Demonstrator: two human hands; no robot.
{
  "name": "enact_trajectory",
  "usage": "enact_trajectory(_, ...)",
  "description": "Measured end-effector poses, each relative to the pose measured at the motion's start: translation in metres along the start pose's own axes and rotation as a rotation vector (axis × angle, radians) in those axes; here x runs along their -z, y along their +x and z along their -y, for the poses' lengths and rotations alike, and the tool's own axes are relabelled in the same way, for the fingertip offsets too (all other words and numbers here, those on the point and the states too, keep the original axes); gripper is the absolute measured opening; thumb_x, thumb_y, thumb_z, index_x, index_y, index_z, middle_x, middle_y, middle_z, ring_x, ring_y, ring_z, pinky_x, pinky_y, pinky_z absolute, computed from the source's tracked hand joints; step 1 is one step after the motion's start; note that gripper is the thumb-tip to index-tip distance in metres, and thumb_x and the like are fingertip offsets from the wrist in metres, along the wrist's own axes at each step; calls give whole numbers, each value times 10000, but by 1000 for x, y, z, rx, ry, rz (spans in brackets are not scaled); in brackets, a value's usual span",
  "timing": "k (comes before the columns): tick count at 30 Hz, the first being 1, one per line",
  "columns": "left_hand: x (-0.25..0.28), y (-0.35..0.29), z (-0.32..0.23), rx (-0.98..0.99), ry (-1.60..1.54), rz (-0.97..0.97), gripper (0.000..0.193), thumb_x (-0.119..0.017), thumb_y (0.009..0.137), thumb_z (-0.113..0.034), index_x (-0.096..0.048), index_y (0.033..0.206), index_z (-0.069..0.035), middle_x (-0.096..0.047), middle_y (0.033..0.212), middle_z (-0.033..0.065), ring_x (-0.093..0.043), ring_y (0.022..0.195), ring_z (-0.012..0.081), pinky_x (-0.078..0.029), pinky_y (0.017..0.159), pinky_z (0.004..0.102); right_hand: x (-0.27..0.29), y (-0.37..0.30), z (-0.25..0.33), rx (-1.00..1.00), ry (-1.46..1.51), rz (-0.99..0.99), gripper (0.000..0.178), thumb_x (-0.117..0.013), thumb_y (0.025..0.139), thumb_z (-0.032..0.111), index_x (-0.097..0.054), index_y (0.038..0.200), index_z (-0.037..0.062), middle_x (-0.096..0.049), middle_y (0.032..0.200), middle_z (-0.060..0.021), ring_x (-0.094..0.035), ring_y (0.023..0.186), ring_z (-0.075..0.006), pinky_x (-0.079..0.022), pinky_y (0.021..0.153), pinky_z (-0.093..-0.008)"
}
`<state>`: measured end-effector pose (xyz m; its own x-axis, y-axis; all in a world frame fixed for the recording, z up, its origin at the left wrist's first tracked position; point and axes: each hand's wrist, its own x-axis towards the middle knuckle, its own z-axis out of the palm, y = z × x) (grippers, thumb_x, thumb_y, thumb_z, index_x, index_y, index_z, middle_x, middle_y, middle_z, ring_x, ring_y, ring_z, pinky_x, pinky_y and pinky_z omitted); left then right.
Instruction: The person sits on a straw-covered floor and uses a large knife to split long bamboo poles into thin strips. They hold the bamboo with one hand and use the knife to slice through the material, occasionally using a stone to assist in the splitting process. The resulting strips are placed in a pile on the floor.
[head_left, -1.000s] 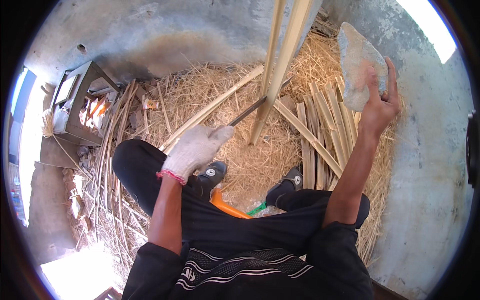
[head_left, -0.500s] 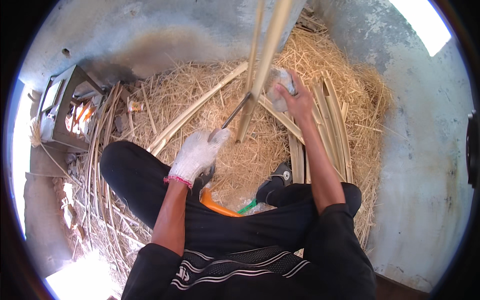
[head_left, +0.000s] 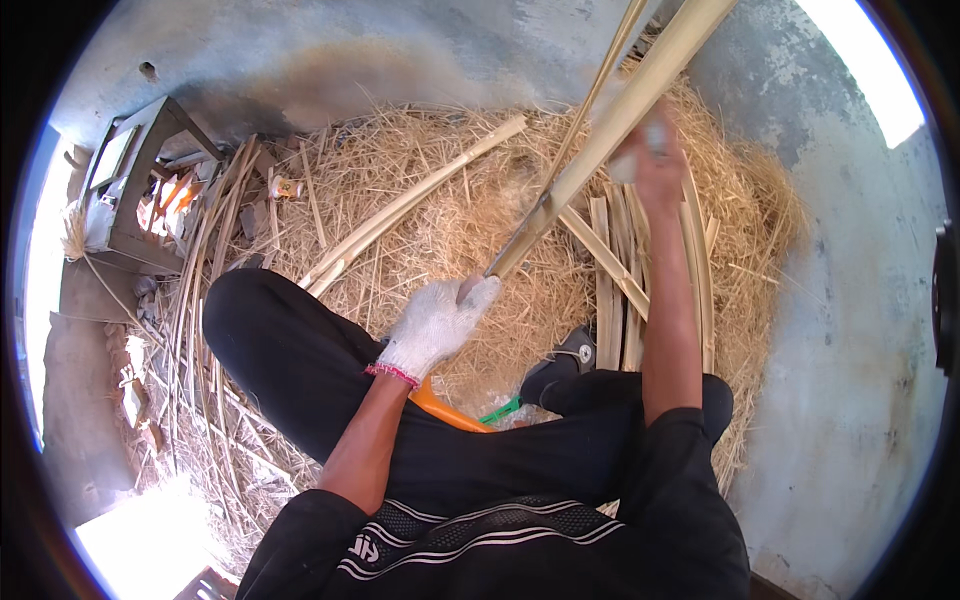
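My left hand (head_left: 438, 325), in a white knitted glove with a pink cuff edge, is closed round the handle of a knife (head_left: 516, 247). Its dark blade lies in a long pale bamboo piece (head_left: 625, 115) that slants up to the right. From the blade upward, a thin bamboo strip (head_left: 598, 85) stands apart from the thicker piece. My bare right hand (head_left: 660, 170) is beside the bamboo, smeared by motion. It is closed on a whitish lump (head_left: 622, 165), whose material I cannot make out; whether it touches the bamboo is unclear.
Straw-like shavings (head_left: 440, 210) cover the floor. A split bamboo length (head_left: 410, 205) lies left of the work, and several pieces (head_left: 690, 250) lie right. An orange curved handle (head_left: 445, 408) and a green thing (head_left: 500, 410) rest between my legs. A wooden stand (head_left: 135, 190) is far left; walls enclose the back.
The bamboo now slants further right. My left hand with the knife has moved right and slightly down, and the strip has separated further. My right hand has shifted up and right.
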<state>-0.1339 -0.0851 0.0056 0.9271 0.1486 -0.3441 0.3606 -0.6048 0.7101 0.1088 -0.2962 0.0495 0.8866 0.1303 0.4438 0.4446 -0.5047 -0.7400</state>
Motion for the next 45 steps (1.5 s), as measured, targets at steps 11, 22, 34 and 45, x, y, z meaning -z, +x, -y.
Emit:
enact_trajectory(11, -19, 1, 6, 38, -62, 59, 608, -421, 1004, -574, -644, 952, -10, -633, 836, 292, -591, 860, 494, -459, 778, 498, 17, 0, 22, -24, 167, -165, 489, -666, 958, 317, -561, 1409, 160, -497, 1490, -141, -480, 1369, -333, -428, 1125, -484)
enact_trajectory(22, -38, 4, 5, 155, -149, 70, 716, -433, 971, -636, -653, 825, 30, -614, 787, 316, -605, 823, 488, -459, 770, 499, -14, 2, -91, -40, 3, 189, 561, -712, 900, 242, -561, 1405, 52, -649, 1305, -197, -638, 1180, -329, -476, 1021, -418)
enact_trajectory(34, -54, 7, 30, 251, -344, 133, 686, -505, 956, -637, -628, 773, 13, -544, 540, 98, -619, 529, 219, -473, 545, 401, -38, -25, -99, -132, 114, 116, 560, -661, 955, 195, -482, 1462, 39, -512, 1461, -214, -508, 1337, -309, -425, 1122, -421)
enact_trajectory(45, -36, -4, 7, 333, -640, 296, 712, -496, 942, -689, -543, 659, -37, -486, 493, 58, -506, 406, 163, -414, 428, 348, -39, -27, -138, -104, -197, 226, 540, -652, 974, 257, -517, 1414, -24, -555, 1390, -267, -559, 1276, -346, -436, 1103, -432)
